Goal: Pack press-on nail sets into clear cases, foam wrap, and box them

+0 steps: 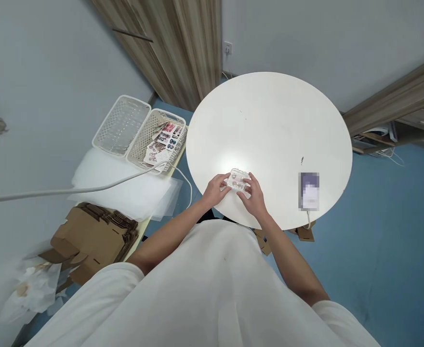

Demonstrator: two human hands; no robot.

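Note:
A small clear plastic box (238, 179) with shiny pinkish pieces inside is held over the near edge of the round white table (270, 120). My left hand (215, 189) grips its left side, thumb toward me and fingers along the far side. On the right side, my right hand (253, 195) has its fingers curled over the box's edge. What the small pieces in the box are is too fine to make out. Whether the box rests on the tabletop or is lifted slightly, I cannot tell.
A blurred-out device (309, 192) with a cable lies at the table's right. To the left stand a white basket (136, 149) of printed cards, another white basket (105, 130) of clear packaging, white foam sheets (103, 180) and folded cardboard boxes (92, 236). A white cable (89, 190) crosses there.

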